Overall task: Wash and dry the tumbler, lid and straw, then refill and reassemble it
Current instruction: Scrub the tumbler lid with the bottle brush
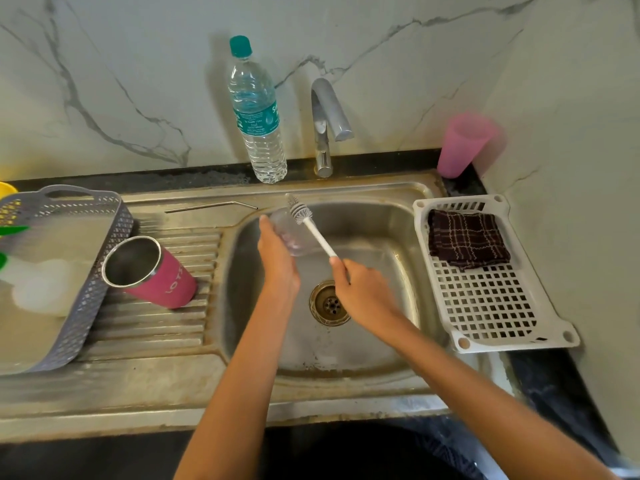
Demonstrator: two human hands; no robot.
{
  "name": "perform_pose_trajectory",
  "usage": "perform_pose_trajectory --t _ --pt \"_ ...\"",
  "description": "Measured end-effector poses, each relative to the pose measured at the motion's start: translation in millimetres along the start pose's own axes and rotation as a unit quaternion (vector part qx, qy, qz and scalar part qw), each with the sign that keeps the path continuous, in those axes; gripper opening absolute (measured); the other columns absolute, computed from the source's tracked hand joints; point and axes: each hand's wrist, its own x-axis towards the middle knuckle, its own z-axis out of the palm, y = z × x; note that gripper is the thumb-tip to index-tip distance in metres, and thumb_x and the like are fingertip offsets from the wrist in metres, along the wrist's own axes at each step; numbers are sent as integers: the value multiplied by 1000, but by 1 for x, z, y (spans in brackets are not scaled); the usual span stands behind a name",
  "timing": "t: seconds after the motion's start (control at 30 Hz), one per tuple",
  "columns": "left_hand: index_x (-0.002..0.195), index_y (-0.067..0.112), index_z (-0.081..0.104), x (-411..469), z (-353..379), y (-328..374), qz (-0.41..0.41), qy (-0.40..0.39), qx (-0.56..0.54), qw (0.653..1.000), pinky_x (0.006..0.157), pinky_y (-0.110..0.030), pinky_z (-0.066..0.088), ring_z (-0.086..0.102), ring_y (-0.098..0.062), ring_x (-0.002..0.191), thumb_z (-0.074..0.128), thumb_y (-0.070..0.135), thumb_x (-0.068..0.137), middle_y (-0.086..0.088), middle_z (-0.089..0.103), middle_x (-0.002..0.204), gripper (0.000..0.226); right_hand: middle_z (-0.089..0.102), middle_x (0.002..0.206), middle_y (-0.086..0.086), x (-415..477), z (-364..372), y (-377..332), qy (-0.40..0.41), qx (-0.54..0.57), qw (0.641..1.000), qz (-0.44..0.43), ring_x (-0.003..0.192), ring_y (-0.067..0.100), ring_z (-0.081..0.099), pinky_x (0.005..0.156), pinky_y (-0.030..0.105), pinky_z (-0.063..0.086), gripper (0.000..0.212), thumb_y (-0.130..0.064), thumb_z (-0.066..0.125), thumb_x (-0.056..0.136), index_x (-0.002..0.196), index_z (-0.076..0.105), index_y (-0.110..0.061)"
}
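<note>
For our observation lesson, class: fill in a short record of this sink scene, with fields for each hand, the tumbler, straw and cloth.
left hand: holds clear lid over the sink
right hand: grips white brush, bristles at the lid
tumbler: pink, lidless, on the draining board
straw: metal, lying behind the draining board
cloth: dark checked, in the white tray

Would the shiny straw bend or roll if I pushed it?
The straw looks metal, so probably stiff. Its angled tip likely stops it rolling far. Thin and flat on the sink rim, it may be fiddly to lift.
</note>
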Motion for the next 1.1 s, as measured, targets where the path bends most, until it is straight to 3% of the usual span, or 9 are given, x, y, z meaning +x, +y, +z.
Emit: perform_pose_trajectory --t 0.1,0.23,0.37,0.5,0.67,0.73,0.83,0.93,1.1 --pt "91 16 56 14 2 15 -9 42 -51 998 63 -21 48 58 -7 65 35 39 105 3 58 72 34 56 63 1 -22 11 3 -17 -12 999 -29 61 26 57 57 41 48 50 -51 25 101 78 54 -16" --pt "75 17 52 15 3 8 -15 -8 13 1000 65 -25 47 55 -10 62 36 39 104 0 55 69 39 54 60 1 -11 1 -2 8 -11 999 -30 61 26 56 54 36 40 50 -49 25 102 78 53 -15" --pt "90 11 58 18 0 4 -17 -35 59 998 78 -31 47 57 -19 77 37 44 102 -9 57 84 41 52 61 0 -4 -7 -8 22 -21 999 -38 66 27 56 59 33 36 47 -47 25 103 77 50 -16" --pt "103 13 59 30 3 21 -48 -10 -43 998 70 -29 55 64 -12 74 38 38 104 -5 65 89 33 48 56 -4 -28 5 7 13 -61 996 -61 52 22 51 51 30 33 47 -48 24 102 77 50 -18" --pt "100 13 64 15 -5 1 -72 -76 76 992 81 -33 53 65 -15 80 36 35 105 -2 69 82 36 54 58 3 -17 3 10 19 -31 999 -32 55 25 54 51 34 40 48 -51 25 101 73 47 -20" --pt "104 9 64 23 -11 8 -59 -48 77 994 87 -36 50 64 -16 81 37 36 104 -1 69 78 39 55 59 2 -18 6 9 8 -42 999 -32 56 25 55 52 36 41 48 -50 24 102 74 48 -19" --pt "121 6 60 46 -16 19 -81 8 19 996 76 -34 54 65 -20 84 39 43 101 -7 69 94 47 53 60 -2 -23 10 9 -13 -54 998 -40 55 20 54 53 35 43 49 -49 24 102 75 51 -18" --pt "95 12 62 36 -12 14 -73 -39 71 994 70 -28 53 65 -14 74 36 39 103 -1 69 76 39 55 61 0 -11 1 1 -7 -51 998 -35 59 22 57 54 35 44 49 -49 23 102 78 53 -18" --pt "97 13 61 37 -10 16 -61 -26 68 996 77 -31 54 65 -18 82 41 41 101 -6 66 88 35 54 59 -1 -7 -5 -2 -3 -57 998 -41 57 21 55 52 33 39 48 -49 22 103 74 48 -21"
